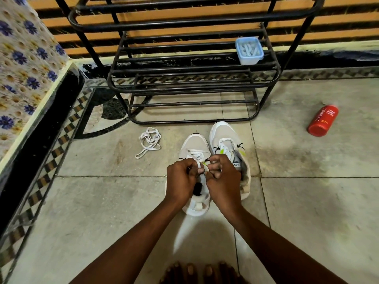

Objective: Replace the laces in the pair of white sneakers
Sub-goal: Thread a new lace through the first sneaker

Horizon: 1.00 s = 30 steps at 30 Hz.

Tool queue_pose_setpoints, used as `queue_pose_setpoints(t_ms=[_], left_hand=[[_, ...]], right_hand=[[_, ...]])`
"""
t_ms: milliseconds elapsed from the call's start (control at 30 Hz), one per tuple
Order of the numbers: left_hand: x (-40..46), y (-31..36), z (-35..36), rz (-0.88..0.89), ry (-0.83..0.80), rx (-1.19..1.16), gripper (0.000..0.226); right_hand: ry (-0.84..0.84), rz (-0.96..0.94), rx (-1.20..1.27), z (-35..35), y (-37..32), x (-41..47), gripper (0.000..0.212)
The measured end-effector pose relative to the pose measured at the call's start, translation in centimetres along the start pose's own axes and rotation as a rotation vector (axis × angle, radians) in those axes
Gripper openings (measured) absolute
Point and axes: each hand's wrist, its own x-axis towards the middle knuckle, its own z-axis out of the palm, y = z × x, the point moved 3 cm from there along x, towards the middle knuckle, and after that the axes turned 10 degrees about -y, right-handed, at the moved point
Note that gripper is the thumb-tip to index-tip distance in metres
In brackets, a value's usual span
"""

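Two white sneakers stand side by side on the tiled floor, toes pointing away from me. Over the tongue of the left sneaker point(193, 146), my left hand point(180, 181) and my right hand point(223, 179) meet, each pinching a piece of the white lace point(200, 163) threaded through that shoe's eyelets. White lacing crosses the eyelets of the right sneaker point(223, 136). A loose white lace point(148, 141) lies in a tangle on the floor to the left of the shoes.
A black metal shoe rack point(184, 78) stands just behind the sneakers, with a pale blue tub of white laces point(249, 51) on one shelf. A red bottle point(323, 120) lies on the floor at right. A flower-patterned ledge point(26, 64) runs along the left.
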Motion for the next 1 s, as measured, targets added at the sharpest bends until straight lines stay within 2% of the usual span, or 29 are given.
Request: queue_pose_setpoints(t_ms=[100,200,667,800,1000], left_hand=[[-0.4,-0.2,-0.2,-0.001,0.008,-0.070,0.023],[-0.2,-0.8,-0.5,0.030,0.040,-0.045,0.022],[-1.3,-0.7,-0.9,0.244,-0.017,0.122,0.013],[-1.2,-0.6,-0.6,0.244,-0.002,0.126,0.013],[-0.5,-0.7,-0.7,0.096,0.023,0.063,0.020]], right_hand=[[0.011,-0.023,-0.020,0.2,0.0,-0.2,0.039],[0.014,-0.031,-0.009,0.4,-0.2,-0.5,0.039],[-0.026,-0.024,0.016,0.6,-0.1,-0.6,0.044],[-0.032,-0.033,0.001,0.6,0.2,-0.2,0.036],[-0.044,-0.020,0.025,0.4,0.2,-0.3,0.046]])
